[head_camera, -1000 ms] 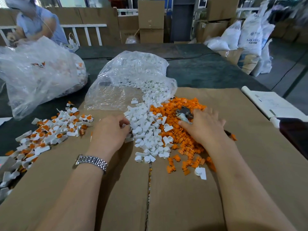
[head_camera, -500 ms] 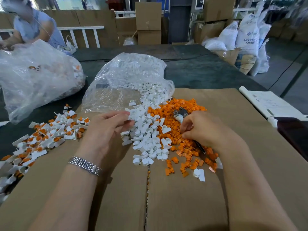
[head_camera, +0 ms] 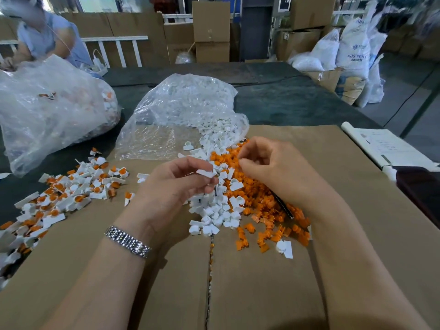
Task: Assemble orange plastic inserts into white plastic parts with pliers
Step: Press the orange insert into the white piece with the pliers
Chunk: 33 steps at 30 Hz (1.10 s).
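— Two hands up over the piles. What's each one holding?

— Her left hand [head_camera: 181, 184] pinches one white part [head_camera: 205, 173] between thumb and fingertips. Her right hand [head_camera: 269, 167] is curled above the orange inserts [head_camera: 259, 210]; whether it has one pinched I can't tell, it's hidden behind the fingers. A dark handle, probably the pliers [head_camera: 282, 206], sticks out from under that palm onto the heap.

— So the next bit is seating the insert?

— I'd judge so. Turn the white part so its socket faces the right hand, line the insert up square, press it in by finger first, then squeeze with the pliers. Going in crooked would likely jam or pop it out.

— Where's the stock?

— Loose white parts [head_camera: 214, 210] lie just beside the orange ones, spilling from a clear bag [head_camera: 181, 110]. Finished pieces [head_camera: 64, 194] lie well to the left.

— And the surface?

— Flattened cardboard [head_camera: 262, 294] with a centre seam, laid over a dark table [head_camera: 297, 101]. A second bag [head_camera: 47, 108] sits far left, another person [head_camera: 47, 36] behind it, with boxes [head_camera: 210, 29] and sacks [head_camera: 352, 51] beyond.
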### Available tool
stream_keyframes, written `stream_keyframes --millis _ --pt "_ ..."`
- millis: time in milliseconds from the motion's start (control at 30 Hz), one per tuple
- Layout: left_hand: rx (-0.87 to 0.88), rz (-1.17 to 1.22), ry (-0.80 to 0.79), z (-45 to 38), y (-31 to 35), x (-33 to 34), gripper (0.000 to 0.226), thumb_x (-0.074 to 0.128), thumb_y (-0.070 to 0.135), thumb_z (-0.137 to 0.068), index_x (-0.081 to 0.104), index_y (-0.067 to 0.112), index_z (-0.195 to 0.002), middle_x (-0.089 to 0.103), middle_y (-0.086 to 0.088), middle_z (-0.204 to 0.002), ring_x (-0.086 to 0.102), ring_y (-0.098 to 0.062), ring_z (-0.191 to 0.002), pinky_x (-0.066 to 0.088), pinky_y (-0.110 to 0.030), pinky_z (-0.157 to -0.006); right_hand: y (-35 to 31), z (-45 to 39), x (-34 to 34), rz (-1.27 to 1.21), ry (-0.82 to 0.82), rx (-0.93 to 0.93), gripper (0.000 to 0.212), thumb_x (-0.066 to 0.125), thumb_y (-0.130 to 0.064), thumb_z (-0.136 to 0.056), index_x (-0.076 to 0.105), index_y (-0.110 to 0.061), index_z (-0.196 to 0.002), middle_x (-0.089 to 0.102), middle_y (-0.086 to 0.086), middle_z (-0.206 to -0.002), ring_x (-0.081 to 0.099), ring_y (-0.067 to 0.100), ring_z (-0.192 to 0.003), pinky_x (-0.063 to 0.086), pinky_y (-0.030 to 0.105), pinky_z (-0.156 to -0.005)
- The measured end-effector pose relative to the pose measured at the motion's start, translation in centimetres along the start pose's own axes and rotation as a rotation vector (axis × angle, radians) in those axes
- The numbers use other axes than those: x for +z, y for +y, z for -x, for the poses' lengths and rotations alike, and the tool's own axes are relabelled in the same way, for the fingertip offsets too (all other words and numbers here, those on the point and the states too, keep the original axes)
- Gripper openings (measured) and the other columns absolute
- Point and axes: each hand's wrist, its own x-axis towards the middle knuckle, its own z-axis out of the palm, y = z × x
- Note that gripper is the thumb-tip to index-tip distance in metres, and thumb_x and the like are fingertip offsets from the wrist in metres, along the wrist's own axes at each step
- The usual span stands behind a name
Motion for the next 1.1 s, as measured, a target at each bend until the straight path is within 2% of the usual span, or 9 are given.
stream_keyframes --millis 67,167,367,467,600,700,867,967,1100 --pt "0.004 -0.055 -0.043 0.1 0.0 0.3 0.025 0.079 0.004 -0.079 0.08 0.01 -0.103 0.074 -0.016 -0.097 0.069 -0.027 -0.091 0.057 -0.024 -0.078 -0.5 0.2 0.4 -0.099 -0.005 -0.053 0.004 0.07 -0.019 -0.094 0.071 -0.023 -0.094 0.073 -0.009 -0.087 0.067 0.0 -0.078 0.052 0.011 -0.073" --pt "0.018 -0.055 -0.076 0.2 0.0 0.7 0.035 0.083 0.017 -0.074 0.08 0.018 -0.108 0.077 -0.013 -0.1 0.073 -0.028 -0.096 0.058 -0.025 -0.081 -0.8 0.3 1.2 -0.129 0.012 -0.117 0.005 0.071 -0.018 -0.094 0.073 -0.021 -0.098 0.073 -0.008 -0.09 0.069 0.004 -0.084 0.054 0.014 -0.077" --pt "0.064 0.013 -0.074 0.4 0.3 1.1 0.029 0.083 0.014 -0.075 0.08 0.015 -0.104 0.077 -0.017 -0.108 0.074 -0.034 -0.106 0.058 -0.03 -0.09 -0.8 0.2 1.6 -0.067 0.012 -0.137 0.006 0.072 -0.014 -0.093 0.074 -0.018 -0.097 0.073 -0.009 -0.085 0.069 0.002 -0.079 0.053 0.014 -0.073" --pt "0.093 -0.088 -0.036 0.8 0.6 1.4 0.025 0.079 0.013 -0.079 0.081 0.02 -0.103 0.078 -0.013 -0.106 0.076 -0.028 -0.102 0.059 -0.026 -0.086 -1.0 0.2 1.8 0.008 0.024 -0.149 0.007 0.072 -0.015 -0.092 0.075 -0.019 -0.098 0.072 -0.009 -0.088 0.069 0.006 -0.083 0.058 0.022 -0.079" --pt "0.157 -0.191 0.047 1.2 0.8 2.0 0.024 0.08 0.022 -0.074 0.082 0.026 -0.098 0.08 -0.007 -0.096 0.078 -0.022 -0.089 0.059 -0.022 -0.078 -1.1 0.2 2.5 0.032 0.089 -0.144 0.004 0.073 -0.016 -0.09 0.074 -0.018 -0.094 0.07 -0.008 -0.084 0.067 0.008 -0.077 0.057 0.021 -0.072" --pt "0.191 -0.256 0.096 1.3 0.8 2.2 0.025 0.08 0.026 -0.075 0.082 0.026 -0.1 0.08 -0.004 -0.096 0.078 -0.022 -0.089 0.059 -0.023 -0.079 -1.1 0.2 3.0 0.002 0.122 -0.113 0.003 0.072 -0.015 -0.091 0.072 -0.016 -0.094 0.07 -0.007 -0.083 0.066 0.006 -0.073 0.056 0.021 -0.069" --pt "0.164 -0.069 0.104 1.0 1.0 2.1 0.021 0.076 0.009 -0.077 0.081 0.016 -0.096 0.079 -0.013 -0.101 0.077 -0.027 -0.094 0.06 -0.024 -0.08 -1.3 0.2 2.3 -0.189 0.013 -0.065 0.016 0.074 -0.015 -0.091 0.071 -0.015 -0.107 0.074 -0.003 -0.091 0.073 0.008 -0.08 0.061 0.029 -0.083" --pt "0.141 0.043 0.078 1.0 1.2 2.0 0.02 0.076 0.008 -0.075 0.082 0.015 -0.092 0.078 -0.015 -0.102 0.076 -0.027 -0.097 0.06 -0.025 -0.08 -1.4 0.4 2.0 -0.164 -0.031 -0.113 0.026 0.076 -0.014 -0.089 0.07 -0.019 -0.114 0.071 -0.004 -0.09 0.07 0.009 -0.084 0.058 0.024 -0.083" --pt "0.1 0.091 0.065 1.0 1.3 2.0 0.022 0.077 0.007 -0.074 0.081 0.007 -0.095 0.077 -0.02 -0.107 0.075 -0.03 -0.102 0.06 -0.027 -0.083 -1.3 0.3 2.5 -0.043 0.053 -0.181 0.02 0.075 -0.015 -0.09 0.073 -0.018 -0.11 0.07 -0.006 -0.089 0.067 0.006 -0.084 0.054 0.016 -0.078"
